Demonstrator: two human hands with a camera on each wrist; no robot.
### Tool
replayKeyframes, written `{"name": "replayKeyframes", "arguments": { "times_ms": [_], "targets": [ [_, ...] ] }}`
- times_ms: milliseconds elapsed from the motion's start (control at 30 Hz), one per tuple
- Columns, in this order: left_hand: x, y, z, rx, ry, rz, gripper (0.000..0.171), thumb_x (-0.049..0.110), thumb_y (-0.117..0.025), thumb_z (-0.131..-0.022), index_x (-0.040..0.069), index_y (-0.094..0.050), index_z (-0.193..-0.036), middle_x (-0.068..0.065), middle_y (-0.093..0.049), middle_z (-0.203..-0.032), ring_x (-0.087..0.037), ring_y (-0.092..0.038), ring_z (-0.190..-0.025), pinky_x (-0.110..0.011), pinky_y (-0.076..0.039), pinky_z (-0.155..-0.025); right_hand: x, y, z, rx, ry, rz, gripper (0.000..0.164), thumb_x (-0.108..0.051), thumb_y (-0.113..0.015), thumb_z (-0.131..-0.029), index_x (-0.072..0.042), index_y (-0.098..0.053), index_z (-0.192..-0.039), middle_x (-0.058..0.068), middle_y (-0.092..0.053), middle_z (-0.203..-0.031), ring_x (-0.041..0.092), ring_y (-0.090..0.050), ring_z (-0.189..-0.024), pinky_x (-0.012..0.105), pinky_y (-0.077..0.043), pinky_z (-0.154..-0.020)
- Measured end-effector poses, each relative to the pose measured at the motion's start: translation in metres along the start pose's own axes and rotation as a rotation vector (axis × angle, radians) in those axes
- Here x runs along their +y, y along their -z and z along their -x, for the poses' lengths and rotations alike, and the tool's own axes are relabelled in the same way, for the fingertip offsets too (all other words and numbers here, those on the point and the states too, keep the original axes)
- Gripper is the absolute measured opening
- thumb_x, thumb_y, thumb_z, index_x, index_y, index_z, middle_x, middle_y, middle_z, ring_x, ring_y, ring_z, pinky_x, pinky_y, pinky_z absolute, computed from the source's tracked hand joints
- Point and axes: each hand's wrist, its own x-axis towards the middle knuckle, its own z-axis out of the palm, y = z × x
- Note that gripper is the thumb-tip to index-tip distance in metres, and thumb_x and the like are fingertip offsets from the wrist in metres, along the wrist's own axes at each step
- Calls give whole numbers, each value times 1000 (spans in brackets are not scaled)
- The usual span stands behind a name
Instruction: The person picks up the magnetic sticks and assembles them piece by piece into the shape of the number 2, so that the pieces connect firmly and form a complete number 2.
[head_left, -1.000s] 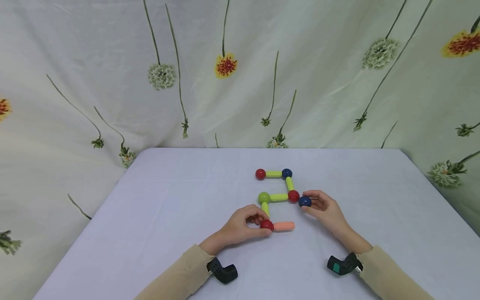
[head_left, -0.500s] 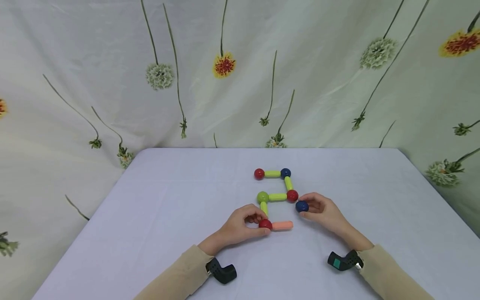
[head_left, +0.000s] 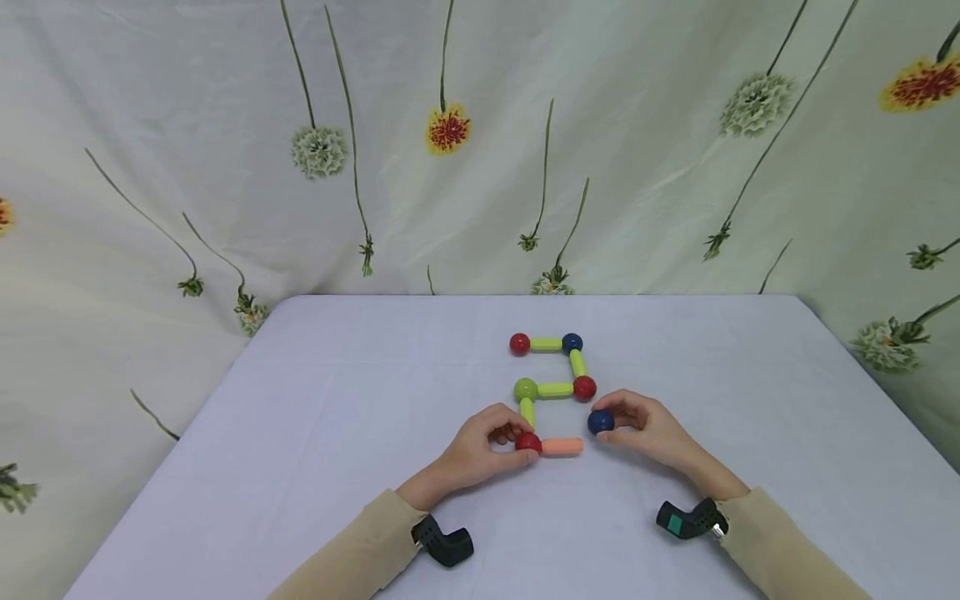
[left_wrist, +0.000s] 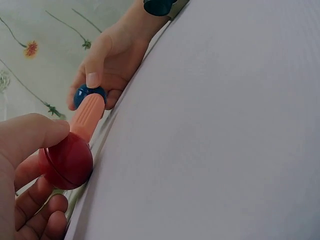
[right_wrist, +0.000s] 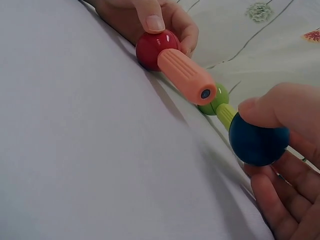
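Note:
My left hand (head_left: 483,448) pinches a red ball (head_left: 528,443) between thumb and fingers. An orange stick (head_left: 562,447) sticks out rightward from that ball; its free end shows a small dark tip in the right wrist view. In my right hand (head_left: 647,427) a dark blue ball (head_left: 601,422) is pinched, just beyond the stick's free end and apart from it. From the held red ball a yellow-green stick (head_left: 527,411) runs back to a green ball (head_left: 526,389). Another yellow-green stick (head_left: 555,389) joins this to a second red ball (head_left: 584,388).
Farther back, the chain continues through a yellow-green stick (head_left: 577,363) to another blue ball (head_left: 572,342), then to a red ball (head_left: 520,344) at the far left end. A white cloth covers the table (head_left: 337,417). Behind hangs a flower-printed curtain (head_left: 637,125).
My right hand has brought the blue ball nearer and leftward, away from the second red ball and toward the orange stick's end. The left hand keeps its hold, nearly still.

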Motion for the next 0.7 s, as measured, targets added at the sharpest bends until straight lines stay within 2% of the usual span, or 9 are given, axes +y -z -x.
{"name": "replayKeyframes", "arguments": {
  "times_ms": [200,400,600,700],
  "targets": [
    [1,0,-1,16,8,-15,26,18,-75,-80,13,-65,-103,7,-56,-91,-12,-53,-84,-25,-47,-73,1,0,0,-26,21,33,34,-8,-74,-79,0,-60,-109,10,-61,-104,14,-57,-90,23,-48,-81],
    [2,0,-1,30,8,-22,26,18,-74,-81,10,-65,-103,5,-56,-92,-13,-53,-83,-24,-46,-71,2,-2,2,-21,25,81,32,-9,-76,-78,-4,-61,-106,6,-62,-101,15,-57,-87,23,-48,-80],
    [4,-1,-1,37,30,-26,27,15,-75,-80,8,-65,-105,-1,-58,-93,-20,-54,-83,-29,-46,-71,2,-3,3,-24,26,128,32,-13,-77,-77,-7,-62,-104,1,-63,-98,14,-57,-87,24,-47,-79],
    [11,0,-1,34,42,-27,28,9,-74,-80,3,-64,-105,-7,-58,-94,-26,-54,-84,-33,-47,-72,2,-4,3,-27,31,140,31,-15,-78,-77,-9,-62,-103,-1,-63,-97,13,-57,-87,24,-47,-79]
  ]
}}
